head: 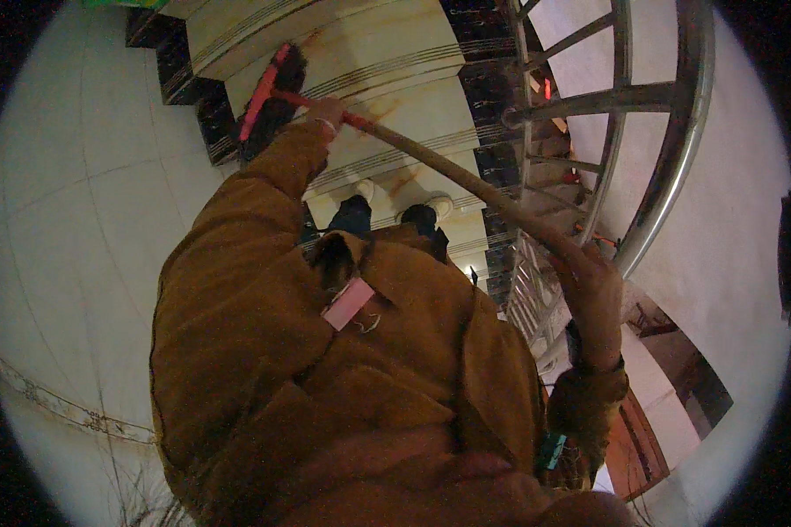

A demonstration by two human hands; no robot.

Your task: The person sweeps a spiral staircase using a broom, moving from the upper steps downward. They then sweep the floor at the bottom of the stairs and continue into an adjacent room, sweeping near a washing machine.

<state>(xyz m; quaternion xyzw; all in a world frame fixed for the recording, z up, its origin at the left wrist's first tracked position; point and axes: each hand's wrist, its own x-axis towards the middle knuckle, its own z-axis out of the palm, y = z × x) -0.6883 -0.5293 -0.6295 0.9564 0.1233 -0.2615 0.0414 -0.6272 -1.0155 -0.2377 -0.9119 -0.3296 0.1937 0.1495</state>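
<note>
A push-style broom slants across the view in front of my chest. Its red plastic head [263,95] with dark bristles [294,69] is at the upper left, by the stair edge along the wall. My left hand [327,114] is closed around the red neck of the broom, close to the head. From there the brown handle [435,161] runs down to the right, where my right hand [593,283] grips its far end beside the metal railing. Whether the bristles touch a step cannot be told.
Cream, marble-look stairs [395,49] with dark side borders lie before me, and my light shoes [438,206] stand on a step. A curved metal handrail [689,132] with bars runs along the right. A white tiled wall [72,217] closes the left side.
</note>
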